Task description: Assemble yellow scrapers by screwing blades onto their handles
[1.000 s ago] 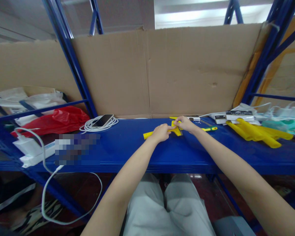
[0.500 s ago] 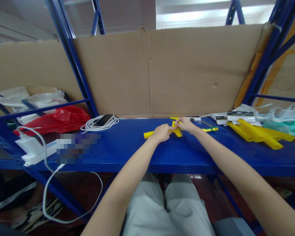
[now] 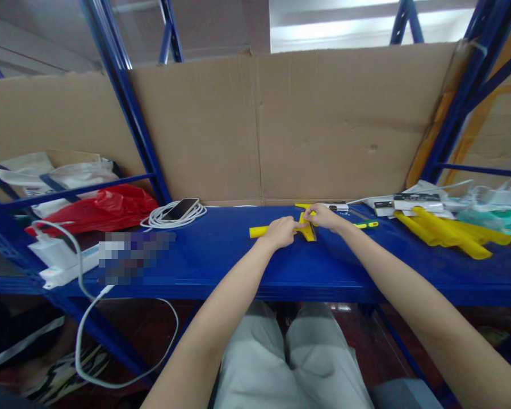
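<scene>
A yellow scraper (image 3: 259, 232) with a broad flared head and a dark strip along its edge lies across the blue shelf top. My left hand (image 3: 281, 232) is wrapped round its handle, which sticks out to the left of the fist. At the head, my right hand (image 3: 321, 217) has thumb and fingers pinched together on its upper part; anything small between the fingertips is hidden. Just past the right wrist lies a tool with a green and yellow handle (image 3: 369, 225). Another yellow piece (image 3: 302, 205) lies behind the hands, partly covered.
Yellow tubular pieces (image 3: 449, 230) lie at right beside small black-and-white boxes (image 3: 417, 203). On the left are a phone (image 3: 181, 209) on a coiled white cable (image 3: 153, 218), a red plastic bag (image 3: 106, 207) and a power strip (image 3: 74, 267). Cardboard (image 3: 255, 130) stands behind, between blue posts.
The scraper's head has tilted slightly, its near corner shifting a little toward me. Both hands keep nearly the same place and hold.
</scene>
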A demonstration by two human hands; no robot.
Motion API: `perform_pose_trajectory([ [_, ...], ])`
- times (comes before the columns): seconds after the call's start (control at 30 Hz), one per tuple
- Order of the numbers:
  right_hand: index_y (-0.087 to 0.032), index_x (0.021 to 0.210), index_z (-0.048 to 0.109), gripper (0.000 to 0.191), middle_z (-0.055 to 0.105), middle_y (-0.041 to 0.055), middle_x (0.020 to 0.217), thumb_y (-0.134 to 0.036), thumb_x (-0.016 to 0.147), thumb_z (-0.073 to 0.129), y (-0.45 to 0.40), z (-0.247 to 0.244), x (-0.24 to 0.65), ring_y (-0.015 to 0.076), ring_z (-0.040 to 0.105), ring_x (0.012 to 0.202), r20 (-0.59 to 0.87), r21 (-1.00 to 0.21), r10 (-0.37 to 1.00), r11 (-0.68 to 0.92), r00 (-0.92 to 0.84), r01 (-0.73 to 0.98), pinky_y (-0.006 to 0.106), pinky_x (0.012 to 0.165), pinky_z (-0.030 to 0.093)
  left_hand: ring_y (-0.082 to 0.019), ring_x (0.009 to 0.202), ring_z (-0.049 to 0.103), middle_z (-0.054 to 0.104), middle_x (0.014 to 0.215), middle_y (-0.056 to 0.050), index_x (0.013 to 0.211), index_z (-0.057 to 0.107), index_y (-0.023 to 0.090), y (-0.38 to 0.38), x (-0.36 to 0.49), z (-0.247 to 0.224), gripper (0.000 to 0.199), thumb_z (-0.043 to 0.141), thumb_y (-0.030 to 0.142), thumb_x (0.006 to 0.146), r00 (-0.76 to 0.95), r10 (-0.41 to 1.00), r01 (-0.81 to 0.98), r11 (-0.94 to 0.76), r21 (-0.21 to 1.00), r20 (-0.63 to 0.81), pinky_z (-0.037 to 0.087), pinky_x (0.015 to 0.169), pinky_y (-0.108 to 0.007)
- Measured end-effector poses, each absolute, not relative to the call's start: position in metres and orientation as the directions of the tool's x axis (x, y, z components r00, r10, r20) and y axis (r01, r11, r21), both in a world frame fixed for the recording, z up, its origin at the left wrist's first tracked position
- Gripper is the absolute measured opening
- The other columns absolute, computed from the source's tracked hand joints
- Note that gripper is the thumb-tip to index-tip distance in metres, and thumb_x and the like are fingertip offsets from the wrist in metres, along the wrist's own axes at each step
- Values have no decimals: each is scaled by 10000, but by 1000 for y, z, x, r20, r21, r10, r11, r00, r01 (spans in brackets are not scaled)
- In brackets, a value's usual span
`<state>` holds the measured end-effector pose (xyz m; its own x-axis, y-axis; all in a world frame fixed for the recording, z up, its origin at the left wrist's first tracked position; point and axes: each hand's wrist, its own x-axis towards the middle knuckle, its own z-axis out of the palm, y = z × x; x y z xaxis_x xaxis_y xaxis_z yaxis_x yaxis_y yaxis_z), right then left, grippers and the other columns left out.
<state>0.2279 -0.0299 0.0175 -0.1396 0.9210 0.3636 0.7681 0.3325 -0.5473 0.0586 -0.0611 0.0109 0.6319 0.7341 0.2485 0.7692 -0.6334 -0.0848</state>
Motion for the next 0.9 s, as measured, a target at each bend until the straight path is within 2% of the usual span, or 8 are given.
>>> perform_pose_trajectory([
  [0.13,-149,662,615,114,690,64,815,-69,724,564,-27,14,230,158,629,815,375,-588,915,357,-146,726,291,804,463,-229,1020,586,600,1048,-66,1315,522,327,-62,59,11,459,442,191,885,646,720,758,-645,-97,254,460,840,-309],
  [0.2,-146,734,613,56,678,73,875,-95,724,595,-26,11,231,168,616,859,389,-622,918,324,-78,713,314,823,462,-227,1021,584,599,1045,-66,1318,521,323,-62,59,10,460,444,190,884,648,716,755,-648,-95,261,458,841,-306],
  [0.33,-150,847,599,106,648,83,966,-152,743,620,-20,8,232,180,591,949,428,-697,901,284,65,659,341,879,446,-217,1000,588,598,1031,-71,1324,518,307,-58,59,8,457,449,194,887,628,724,767,-638,-67,284,451,846,-298],
  [0.47,-152,891,581,113,646,75,949,-152,778,594,-18,11,235,150,601,892,374,-812,916,246,147,530,307,843,470,-216,996,589,604,1025,-82,1330,516,280,-53,59,7,452,457,200,889,574,757,800,-600,-16,312,441,861,-295],
  [0.53,-150,896,577,121,652,59,854,-152,779,607,-20,13,237,130,608,774,273,-878,958,208,92,431,272,750,498,-216,1002,588,608,1038,-86,1328,519,266,-51,58,7,449,462,197,888,549,773,813,-583,13,319,436,869,-294],
  [0.6,-144,863,582,78,643,40,736,-142,789,604,-24,14,238,111,592,648,141,-929,989,148,-44,338,237,648,504,-212,1003,590,608,1052,-87,1325,522,257,-49,57,6,446,470,198,886,531,782,819,-572,38,327,433,874,-289],
  [0.7,-138,798,592,32,646,40,674,-124,820,572,-30,15,238,107,593,579,-3,-967,973,56,-229,249,217,570,508,-210,1001,591,607,1049,-91,1314,534,246,-48,57,5,435,479,202,884,520,783,822,-567,49,342,436,867,-285],
  [0.9,-147,779,572,105,668,41,670,-96,856,525,-35,15,235,107,633,571,-53,-990,944,-8,-325,139,196,532,524,-219,988,597,615,1019,-101,1297,548,224,-45,58,3,427,467,184,880,551,754,802,-597,23,356,450,847,-293],
])
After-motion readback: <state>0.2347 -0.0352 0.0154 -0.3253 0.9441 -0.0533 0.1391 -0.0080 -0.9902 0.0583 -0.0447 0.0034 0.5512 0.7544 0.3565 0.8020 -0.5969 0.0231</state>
